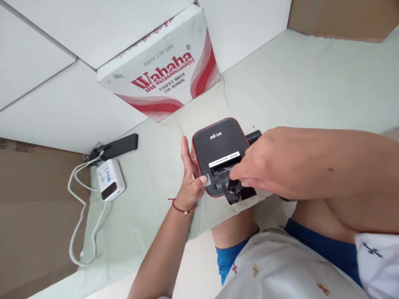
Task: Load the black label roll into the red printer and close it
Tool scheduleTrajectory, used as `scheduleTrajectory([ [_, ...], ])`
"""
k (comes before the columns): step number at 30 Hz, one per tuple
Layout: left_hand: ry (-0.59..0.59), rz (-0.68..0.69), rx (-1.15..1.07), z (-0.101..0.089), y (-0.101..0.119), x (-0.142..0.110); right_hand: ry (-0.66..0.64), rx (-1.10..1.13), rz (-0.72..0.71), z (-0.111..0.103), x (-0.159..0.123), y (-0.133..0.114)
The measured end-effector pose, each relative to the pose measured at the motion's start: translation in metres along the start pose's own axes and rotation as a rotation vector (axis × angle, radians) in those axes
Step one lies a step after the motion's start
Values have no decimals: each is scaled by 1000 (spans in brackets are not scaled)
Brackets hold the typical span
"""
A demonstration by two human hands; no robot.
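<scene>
A small black printer-like device (pixel 220 145) with rounded corners, a red edge and white FEJE lettering lies near the front edge of the cloth. My left hand (pixel 191 180) grips its left side, with the thumb on a grey tab (pixel 208 180) beside the opening. Out of that opening comes a strip of shiny black film (pixel 233 195), which hangs over the near edge. The fingertips of my right hand (pixel 262 164) are pinched together on the film; the exact contact is partly hidden. Behind my right fingers a black cylindrical part (pixel 254 136) sticks out.
A white and red Wahaha water carton (pixel 162 74) leans against white cabinet panels (pixel 52 45). On the pale green cloth (pixel 149 187) at left are a white power bank (pixel 111 180) with a white cable (pixel 71 245) and a black phone-like object (pixel 121 146). Brown cardboard (pixel 37 216) borders the left.
</scene>
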State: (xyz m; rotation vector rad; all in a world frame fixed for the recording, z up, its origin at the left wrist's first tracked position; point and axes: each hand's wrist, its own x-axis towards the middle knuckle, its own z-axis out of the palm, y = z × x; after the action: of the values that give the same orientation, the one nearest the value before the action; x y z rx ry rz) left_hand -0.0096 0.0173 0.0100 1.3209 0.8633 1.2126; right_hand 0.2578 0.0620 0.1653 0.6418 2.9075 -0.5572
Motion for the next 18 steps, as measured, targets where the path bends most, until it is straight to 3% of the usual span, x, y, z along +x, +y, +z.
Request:
scheduleTrajectory([
  [3,1,11,-14,-1,-5,1,-63,84,48,-11,12,0],
  [7,-29,36,-35,-2,-9,3,14,44,98,-13,19,2],
  [12,-8,53,-89,3,-10,4,84,-82,422,-8,48,5],
  [15,110,66,-131,4,-11,6,-23,-86,459,-6,66,5],
  [18,391,81,-92,1,-14,11,-92,-111,456,-3,74,7],
])
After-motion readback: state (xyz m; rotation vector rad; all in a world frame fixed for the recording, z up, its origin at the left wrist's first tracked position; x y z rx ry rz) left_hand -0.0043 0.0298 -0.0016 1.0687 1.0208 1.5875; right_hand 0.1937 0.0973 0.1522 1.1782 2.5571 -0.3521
